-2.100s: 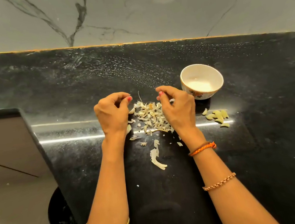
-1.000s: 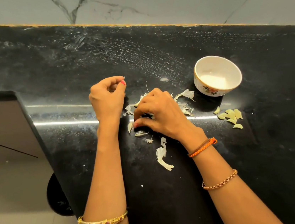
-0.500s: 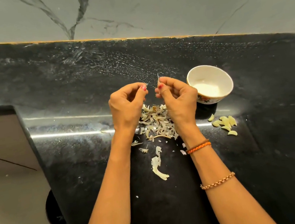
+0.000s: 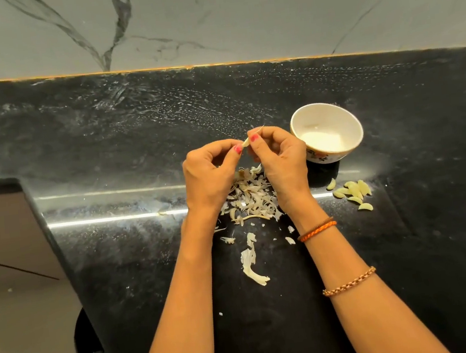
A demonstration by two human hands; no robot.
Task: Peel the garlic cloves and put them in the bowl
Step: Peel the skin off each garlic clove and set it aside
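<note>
Now your left hand (image 4: 211, 176) and right hand (image 4: 281, 158) both pinch one garlic clove (image 4: 246, 142) between curled fingertips, above the pile of skins (image 4: 250, 199). Just right of your hands stands the bowl (image 4: 325, 115), with peeled cloves (image 4: 352, 192) on the counter (image 4: 133, 135) near it.

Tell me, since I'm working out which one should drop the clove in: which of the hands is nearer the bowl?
Right. The right hand sits just beside the bowl, on its left. The left hand is farther off, beyond the right one. Both pinch the garlic clove.
</note>
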